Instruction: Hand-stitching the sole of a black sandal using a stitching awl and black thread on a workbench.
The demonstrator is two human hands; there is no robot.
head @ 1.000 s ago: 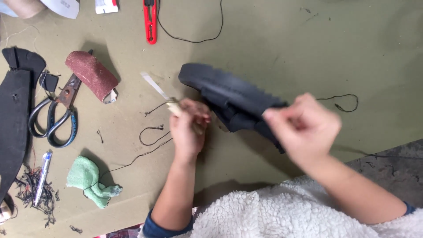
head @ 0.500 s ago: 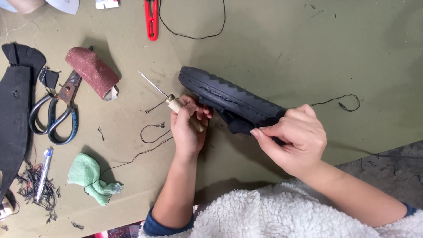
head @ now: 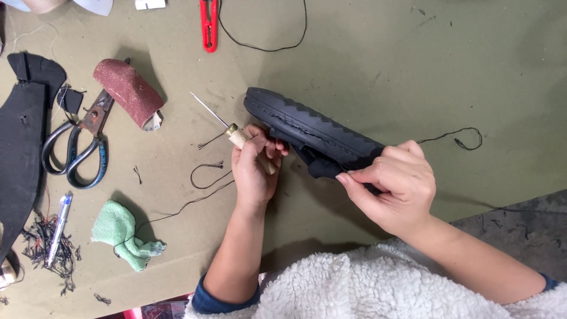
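Note:
A black shoe [head: 313,127] with a ridged sole lies on its side in the middle of the olive table. My left hand [head: 255,165] grips a wooden-handled awl [head: 227,129], its metal point aimed up and left, and the fingers rest against the shoe's toe end. My right hand [head: 393,186] pinches a black thread at the shoe's heel side; the thread's loose end [head: 458,139] trails off to the right on the table.
Left of the hands lie a roll of red-brown sandpaper [head: 127,91], rusty scissors [head: 80,142], a green cloth [head: 124,233], a pen [head: 59,227], thread scraps and black material [head: 23,136]. Red snips [head: 209,23] and a thread loop lie at the top.
My right hand has come down from above the heel and now pinches the thread against the shoe. The shoe has tilted flatter. The left hand and awl shifted slightly.

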